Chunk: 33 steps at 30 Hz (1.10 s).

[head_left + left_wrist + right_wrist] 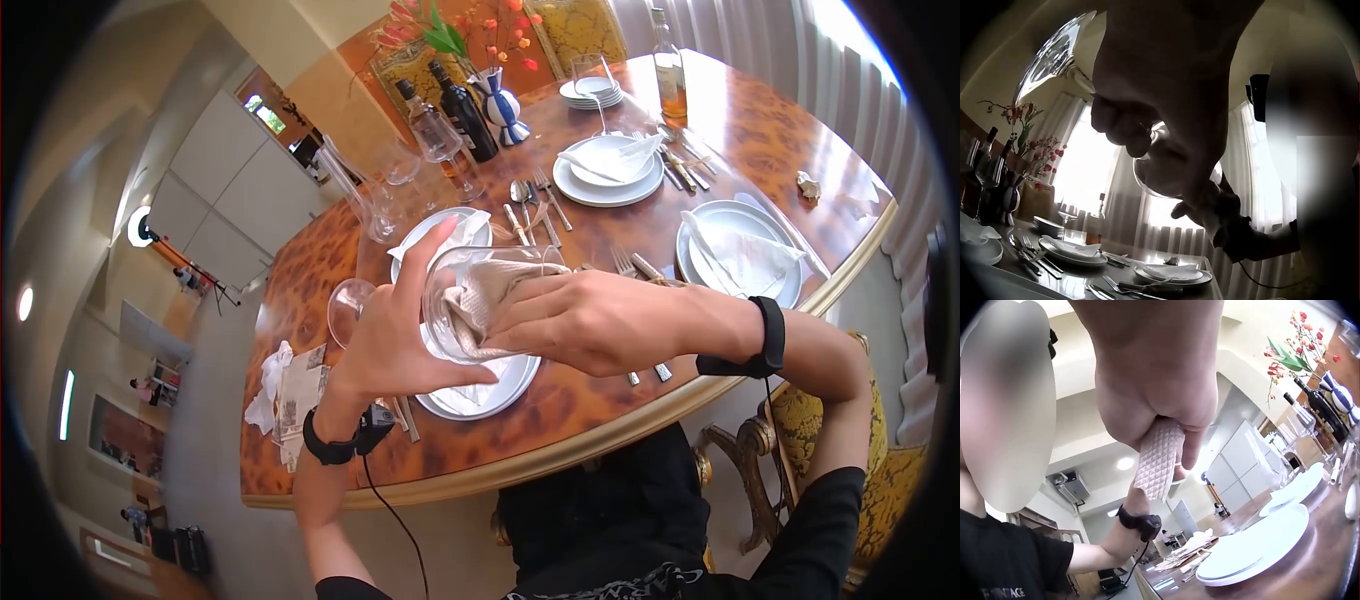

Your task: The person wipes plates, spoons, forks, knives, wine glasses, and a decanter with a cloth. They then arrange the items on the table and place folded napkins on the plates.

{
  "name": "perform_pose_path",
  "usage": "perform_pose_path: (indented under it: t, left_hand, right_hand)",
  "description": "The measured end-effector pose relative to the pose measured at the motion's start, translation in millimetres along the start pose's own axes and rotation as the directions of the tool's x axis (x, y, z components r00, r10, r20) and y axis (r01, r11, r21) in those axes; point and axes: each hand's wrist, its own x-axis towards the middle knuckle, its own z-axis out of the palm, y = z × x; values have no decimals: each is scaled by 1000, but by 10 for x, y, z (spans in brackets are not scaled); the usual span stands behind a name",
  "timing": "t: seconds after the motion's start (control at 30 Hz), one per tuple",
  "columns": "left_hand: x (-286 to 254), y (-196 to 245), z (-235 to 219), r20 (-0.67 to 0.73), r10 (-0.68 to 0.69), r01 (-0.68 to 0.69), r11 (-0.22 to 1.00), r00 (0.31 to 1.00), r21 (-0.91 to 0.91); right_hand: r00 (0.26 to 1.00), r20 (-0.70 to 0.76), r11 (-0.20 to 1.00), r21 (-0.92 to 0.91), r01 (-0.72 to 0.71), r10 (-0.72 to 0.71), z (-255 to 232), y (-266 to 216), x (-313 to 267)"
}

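Note:
A wine glass (pixel 436 318) is tilted on its side above the table, its foot (pixel 1054 53) pointing away from the bowl. My left hand (pixel 385 335) grips it around the stem and the base of the bowl; in the left wrist view the fingers of that hand (pixel 1154 94) are curled. With my right hand (pixel 600 320) I hold a light quilted cloth (pixel 490 290), bunched inside the mouth of the bowl. In the right wrist view the cloth (pixel 1160 456) hangs out of the right hand (pixel 1157 381). The right fingertips are partly hidden.
Below the hands are plates (pixel 515 385) with napkins and cutlery (pixel 403 418). Glasses (pixel 440 140), bottles (pixel 468 115) and a flower vase (pixel 505 110) stand beyond. Crumpled paper (pixel 268 385) lies left, another bottle (pixel 670 75) stands far right, and the table edge (pixel 590 440) is nearest.

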Motion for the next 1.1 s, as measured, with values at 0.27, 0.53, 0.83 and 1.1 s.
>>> perform_pose_path:
  t: [0.27, 0.53, 0.83, 1.1]
  left_hand:
    - [103, 115, 60, -80, 33, -10, 961, 996, 276]
    - [106, 83, -82, 254, -219, 334, 549, 942, -766]
    - [201, 263, -20, -41, -214, 212, 976, 976, -50]
    - [260, -253, 182, -281, 392, -104, 722, 876, 684]
  right_hand:
    - [989, -75, 991, 42, -128, 131, -67, -54, 71]
    - [947, -14, 881, -371, 293, -321, -202, -6, 61]
    - [947, -287, 948, -315, 52, -147, -143, 119, 74]
    - [880, -266, 767, 623, -154, 393, -124, 34, 301]
